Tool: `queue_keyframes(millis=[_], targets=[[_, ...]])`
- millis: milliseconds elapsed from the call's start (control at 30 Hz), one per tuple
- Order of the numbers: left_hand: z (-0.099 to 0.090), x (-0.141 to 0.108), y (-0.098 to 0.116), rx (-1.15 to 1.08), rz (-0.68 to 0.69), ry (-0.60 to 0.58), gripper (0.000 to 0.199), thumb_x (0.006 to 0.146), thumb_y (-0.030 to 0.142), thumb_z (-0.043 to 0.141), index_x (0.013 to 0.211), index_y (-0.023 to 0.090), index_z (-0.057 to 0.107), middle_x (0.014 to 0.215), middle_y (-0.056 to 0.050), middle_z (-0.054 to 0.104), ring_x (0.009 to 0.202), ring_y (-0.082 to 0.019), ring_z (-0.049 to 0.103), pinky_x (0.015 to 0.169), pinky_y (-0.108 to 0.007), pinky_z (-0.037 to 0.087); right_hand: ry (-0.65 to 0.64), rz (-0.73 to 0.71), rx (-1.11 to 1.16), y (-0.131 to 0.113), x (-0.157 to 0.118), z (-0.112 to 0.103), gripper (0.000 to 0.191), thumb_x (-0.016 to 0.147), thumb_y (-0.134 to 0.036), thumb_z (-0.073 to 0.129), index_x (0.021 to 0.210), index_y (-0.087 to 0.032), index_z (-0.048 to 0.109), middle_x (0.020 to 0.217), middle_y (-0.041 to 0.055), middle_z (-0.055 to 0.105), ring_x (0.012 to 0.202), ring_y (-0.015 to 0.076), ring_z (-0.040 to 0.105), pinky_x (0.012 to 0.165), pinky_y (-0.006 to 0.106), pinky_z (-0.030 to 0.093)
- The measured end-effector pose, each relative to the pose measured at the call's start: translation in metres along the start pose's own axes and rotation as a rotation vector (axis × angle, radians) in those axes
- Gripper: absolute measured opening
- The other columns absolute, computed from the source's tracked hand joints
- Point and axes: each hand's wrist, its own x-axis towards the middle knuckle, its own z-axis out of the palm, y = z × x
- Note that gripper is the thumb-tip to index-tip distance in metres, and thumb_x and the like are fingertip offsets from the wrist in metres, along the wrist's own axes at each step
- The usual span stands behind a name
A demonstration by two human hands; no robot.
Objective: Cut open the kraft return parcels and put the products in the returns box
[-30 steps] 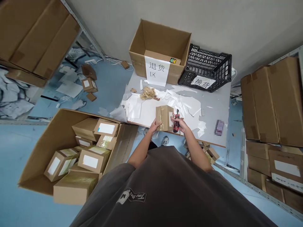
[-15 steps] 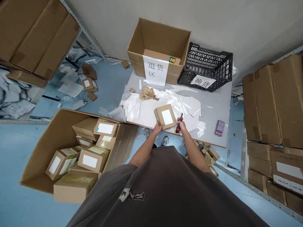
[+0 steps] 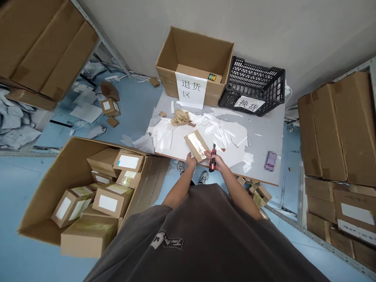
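Observation:
A small cardboard box (image 3: 190, 145) is tilted above the near edge of the table, its white-patched face turned up. My left hand (image 3: 190, 160) grips the box at its lower left corner. In my right hand (image 3: 217, 161) is a red and black utility knife (image 3: 212, 158), its tip pointing away from me. The fingertips of that hand also touch the right side of the box. Torn white paper scraps (image 3: 216, 127) and a crumpled wad of brown tape (image 3: 180, 117) lie beyond the box.
On the table (image 3: 261, 156) stand a large labelled carton (image 3: 167, 76) and a black plastic crate (image 3: 255, 86) at the back. A big open carton (image 3: 44, 196) of parcels is at my left. Stacked boxes (image 3: 352, 129) fill the right side; cut cardboard (image 3: 263, 192) lies beneath the table.
The box has been turned and tilted, showing a different face. My right hand has moved left with the knife, its fingers now against the box.

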Motion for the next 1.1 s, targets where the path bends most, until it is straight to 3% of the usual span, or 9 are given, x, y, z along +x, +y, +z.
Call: queue_keyframes(millis=[67, 133, 233, 333, 467, 567, 733, 933, 1100], targets=[[-0.014, 0.005, 0.011, 0.133, 0.069, 0.178, 0.070, 0.101, 0.033, 0.054, 0.167, 0.012, 0.043, 0.171, -0.020, 0.050, 0.163, -0.037, 0.040, 0.136, -0.052, 0.030, 0.005, -0.011, 0.012, 0.003, 0.001, 0.002, 0.063, 0.061, -0.020, 0.059, 0.122, -0.024, 0.071, 0.145, 0.0118, 0.075, 0.149, 0.0295, 0.061, 0.111, 0.046, 0.059], [-0.032, 0.016, 0.029, 0.327, 0.276, 0.216, 0.072, 0.100, 0.034, 0.056, 0.168, 0.014, 0.045, 0.179, -0.018, 0.039, 0.169, -0.033, 0.031, 0.139, -0.048, 0.025, 0.010, -0.030, -0.001, 0.003, 0.002, 0.000, 0.061, 0.063, -0.020, 0.061, 0.123, -0.024, 0.071, 0.145, 0.0115, 0.075, 0.150, 0.0296, 0.060, 0.110, 0.044, 0.059], [-0.055, 0.036, 0.056, 0.563, 0.530, -0.048, 0.098, 0.087, 0.044, 0.080, 0.170, 0.012, 0.041, 0.182, -0.020, 0.029, 0.173, -0.039, 0.016, 0.139, -0.053, 0.022, 0.005, -0.041, -0.080, 0.000, 0.004, -0.002, 0.050, 0.072, -0.022, 0.067, 0.122, -0.024, 0.071, 0.132, 0.0116, 0.080, 0.139, 0.0301, 0.069, 0.100, 0.040, 0.063], [-0.064, 0.054, 0.072, 0.641, 0.569, -0.223, 0.120, 0.074, 0.049, 0.095, 0.171, 0.007, 0.038, 0.180, -0.027, 0.030, 0.172, -0.046, 0.011, 0.138, -0.058, 0.021, 0.054, -0.047, -0.212, -0.007, 0.016, 0.003, 0.032, 0.089, -0.036, 0.072, 0.118, -0.024, 0.066, 0.098, 0.0086, 0.083, 0.090, 0.0256, 0.081, 0.073, 0.033, 0.064], [-0.056, 0.066, 0.077, 0.562, 0.570, -0.251, 0.123, 0.075, 0.057, 0.096, 0.171, 0.007, 0.036, 0.182, -0.029, 0.025, 0.173, -0.042, 0.010, 0.140, -0.052, 0.019, 0.137, -0.099, -0.396, -0.028, 0.050, 0.025, 0.033, 0.103, -0.056, 0.066, 0.115, -0.026, 0.059, 0.062, -0.0039, 0.066, 0.045, 0.0177, 0.057, 0.050, 0.030, 0.055], [-0.046, 0.072, 0.078, 0.528, 0.559, -0.247, 0.122, 0.078, 0.061, 0.093, 0.172, 0.007, 0.035, 0.183, -0.028, 0.021, 0.174, -0.041, 0.009, 0.140, -0.053, 0.019, 0.134, -0.158, -0.621, -0.049, 0.080, 0.048, 0.029, 0.106, -0.055, 0.063, 0.111, -0.026, 0.063, 0.068, -0.0012, 0.067, 0.056, 0.0208, 0.065, 0.064, 0.034, 0.059], [-0.042, 0.077, 0.078, 0.575, 0.568, -0.244, 0.119, 0.081, 0.058, 0.092, 0.172, 0.007, 0.034, 0.184, -0.027, 0.018, 0.174, -0.041, 0.009, 0.138, -0.054, 0.023, 0.206, -0.247, -1.219, -0.078, 0.114, 0.078, 0.031, 0.112, -0.042, 0.052, 0.119, -0.020, 0.072, 0.107, 0.0140, 0.080, 0.110, 0.0318, 0.074, 0.098, 0.039, 0.056], [-0.045, 0.073, 0.078, 0.700, 0.552, -0.233, 0.121, 0.087, 0.067, 0.085, 0.177, 0.012, 0.025, 0.185, -0.023, 0.016, 0.174, -0.037, 0.010, 0.137, -0.053, 0.026, 0.169, -0.124, -1.588, -0.101, 0.110, 0.097, 0.045, 0.117, -0.040, 0.040, 0.141, -0.013, 0.067, 0.137, 0.0230, 0.074, 0.127, 0.0332, 0.071, 0.099, 0.036, 0.053], [-0.047, 0.067, 0.086, 0.805, 0.521, -0.244, 0.125, 0.088, 0.070, 0.082, 0.179, 0.012, 0.019, 0.186, -0.021, 0.014, 0.174, -0.034, 0.008, 0.138, -0.048, 0.023, 0.107, -0.039, -1.700, -0.115, 0.104, 0.108, 0.046, 0.117, -0.038, 0.042, 0.142, -0.009, 0.067, 0.139, 0.0256, 0.074, 0.126, 0.0321, 0.073, 0.096, 0.033, 0.053]])
